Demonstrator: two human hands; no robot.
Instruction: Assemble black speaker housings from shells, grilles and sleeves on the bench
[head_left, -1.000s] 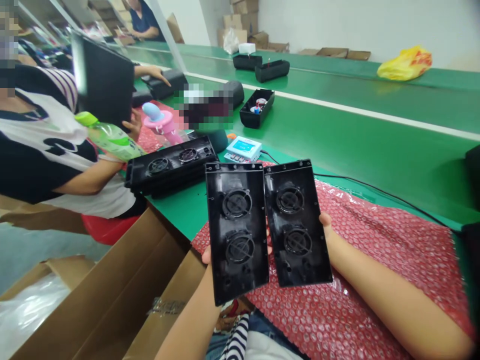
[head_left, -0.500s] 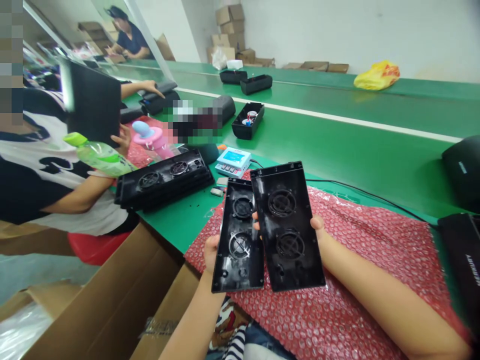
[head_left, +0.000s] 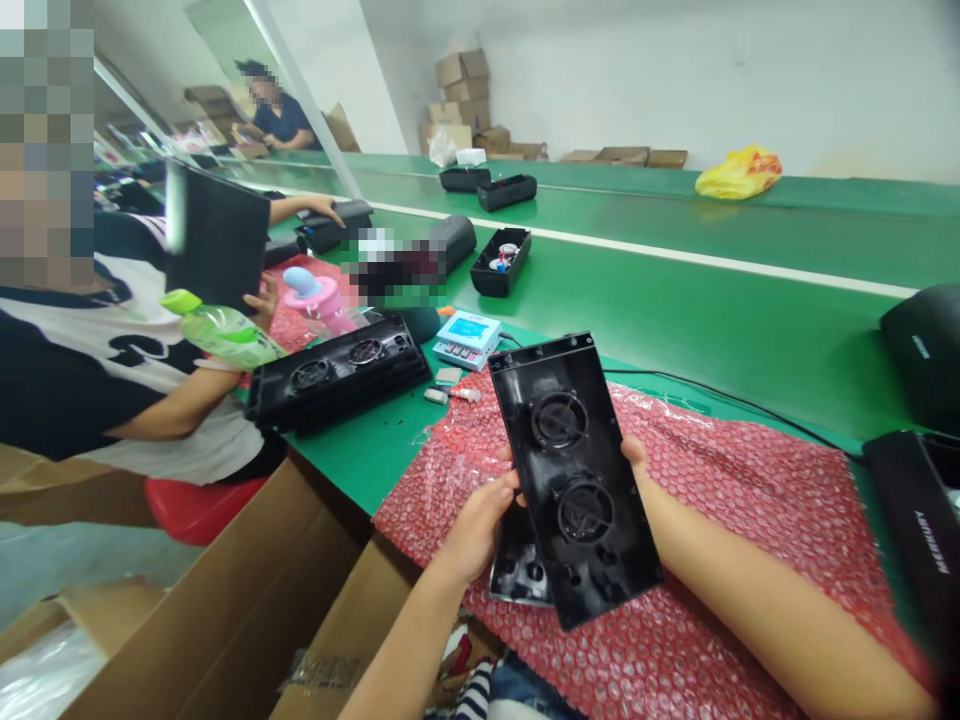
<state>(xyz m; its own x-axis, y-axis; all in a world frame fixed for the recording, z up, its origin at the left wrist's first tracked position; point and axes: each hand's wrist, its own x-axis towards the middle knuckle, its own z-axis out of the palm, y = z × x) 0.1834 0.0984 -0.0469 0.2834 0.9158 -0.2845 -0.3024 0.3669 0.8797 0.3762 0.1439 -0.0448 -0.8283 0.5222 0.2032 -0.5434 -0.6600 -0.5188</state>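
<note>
Green bench w/ red bubble wrap [head_left: 750,520] under you — your left hand [head_left: 476,525] and right hand [head_left: 637,470] pinch two stacked black panels [head_left: 574,480], 9 and 3 o'clock edges. Lower panel [head_left: 517,570] barely overlapped; loosen your thumbs and it could slide out toward 6.

Green conveyor table [head_left: 675,290], white wall [head_left: 675,70]

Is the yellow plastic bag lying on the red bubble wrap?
No, the yellow plastic bag lies far back on the green conveyor belt, away from the red bubble wrap.
</note>
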